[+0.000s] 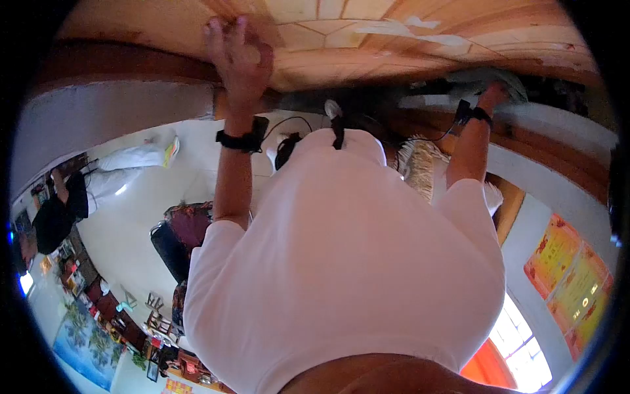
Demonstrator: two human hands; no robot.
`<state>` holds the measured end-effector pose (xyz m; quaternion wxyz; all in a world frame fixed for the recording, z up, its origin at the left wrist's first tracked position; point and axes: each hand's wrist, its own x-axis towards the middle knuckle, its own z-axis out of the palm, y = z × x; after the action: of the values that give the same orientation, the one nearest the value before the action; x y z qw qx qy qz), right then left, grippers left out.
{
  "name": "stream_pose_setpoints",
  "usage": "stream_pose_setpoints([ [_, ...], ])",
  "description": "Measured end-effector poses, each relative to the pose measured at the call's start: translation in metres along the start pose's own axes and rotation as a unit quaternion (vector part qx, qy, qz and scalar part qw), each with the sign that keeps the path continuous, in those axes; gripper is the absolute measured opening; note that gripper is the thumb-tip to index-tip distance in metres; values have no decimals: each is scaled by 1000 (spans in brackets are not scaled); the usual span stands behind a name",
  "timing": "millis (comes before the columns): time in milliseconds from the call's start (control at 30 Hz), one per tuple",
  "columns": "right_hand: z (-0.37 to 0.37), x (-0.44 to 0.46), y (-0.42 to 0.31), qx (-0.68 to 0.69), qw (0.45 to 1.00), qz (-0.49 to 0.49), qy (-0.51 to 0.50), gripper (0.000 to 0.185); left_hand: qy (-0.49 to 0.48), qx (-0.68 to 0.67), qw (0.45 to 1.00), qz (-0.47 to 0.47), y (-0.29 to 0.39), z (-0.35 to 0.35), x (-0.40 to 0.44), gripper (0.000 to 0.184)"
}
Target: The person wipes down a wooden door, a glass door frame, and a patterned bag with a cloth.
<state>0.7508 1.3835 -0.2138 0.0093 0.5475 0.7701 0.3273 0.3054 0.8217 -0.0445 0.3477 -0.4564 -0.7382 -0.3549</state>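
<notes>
well, the wooden panel (315, 49) is met at far left by the open left hand (244, 62); at far right, the greenish cloth (516, 87) is touched by the right hand (497, 94), whose grip cannot be told; nothing is visibly finished.

A smooth, softly glossy wood finish is seen on the panel (315, 62), matt cloth on the shirt (341, 243), and a glossy surface on the floor (134, 213).

Landmark: shirt (348, 249). Panel (315, 46) straight before it; cloth (522, 88) ahead-right, near panel's edge. Chair (170, 253) on its left (partly hidden by the shirt), another person (59, 220) farther left. Posters (558, 262) right, on wall (528, 230). Window (525, 348) back-right, wall picture (82, 348) back-left.
</notes>
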Motion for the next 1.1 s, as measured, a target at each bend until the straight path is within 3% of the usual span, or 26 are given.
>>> stream_pose_setpoints([
  [67, -90, -14, -13, -148, 981, -19, -124, 42, -15, 1, 1000, 7, -2, 0, -7, 57],
  [133, -96, -18, -17, -106, 989, -14, -102, 38, -48, -30, 998, -30, 4, -3, -14, 52],
  [167, -96, -18, -15, -72, 994, -11, -83, 35, -44, -28, 998, -26, 6, -6, -19, 52],
  [233, -83, -15, -4, -8, 999, -10, -40, 28, -155, -78, 982, -77, 15, -15, -29, 52],
  [267, -74, -11, 1, 23, 999, -12, -18, 25, -150, -75, 983, -79, 19, -17, -33, 52],
  [333, -41, -1, 6, 55, 997, -44, 12, 32, -240, -133, 954, -119, 25, -19, -41, 52],
  [433, 0, 14, 11, 52, 994, -98, 25, 45, -242, -186, 937, -172, 32, -18, -41, 43],
  [467, -9, 12, 16, 71, 995, -69, 10, 36, -236, -185, 939, -170, 30, -20, -35, 43],
  [533, -21, 4, 8, 48, 997, -51, 17, 37, -367, -287, 843, -267, 28, -27, -30, 32],
  [600, -41, 4, 1, 30, 999, -30, 33, 38, -330, -296, 861, -251, 27, -29, -22, 29],
  [633, -68, 0, -3, 20, 999, -24, -31, 39, -293, -302, 876, -237, 26, -30, -17, 25],
  [733, -73, 14, -7, 27, 996, -19, -87, 40, -239, -351, 863, -273, 27, -27, -6, 26],
  [800, -78, 17, 2, 181, 982, -3, -52, 41, -241, -358, 861, -271, 34, -26, 4, 26],
  [833, -83, 21, 6, 313, 949, 11, -35, 42, -251, -362, 859, -261, 35, -23, 11, 25],
  [900, -96, 22, 14, 555, 830, 38, -40, 43, -276, -345, 865, -240, 40, -10, 12, 23],
  [933, -102, 23, 15, 623, 779, 47, -51, 44, -296, -323, 870, -225, 42, -4, 13, 22],
  [967, -102, 25, 14, 642, 762, 47, -65, 45, -303, -329, 870, -208, 46, -2, 16, 22],
  [1033, -63, 32, 0, 452, 892, 0, -20, 48, -291, -373, 862, -182, 57, 0, 24, 20],
  [1067, -43, 35, -6, 348, 937, -15, 8, 50, -316, -331, 875, -158, 59, 4, 20, 19],
  [1100, -20, 58, -2, 286, 956, -20, -62, 51, -330, -285, 890, -130, 59, 7, 17, 18],
])
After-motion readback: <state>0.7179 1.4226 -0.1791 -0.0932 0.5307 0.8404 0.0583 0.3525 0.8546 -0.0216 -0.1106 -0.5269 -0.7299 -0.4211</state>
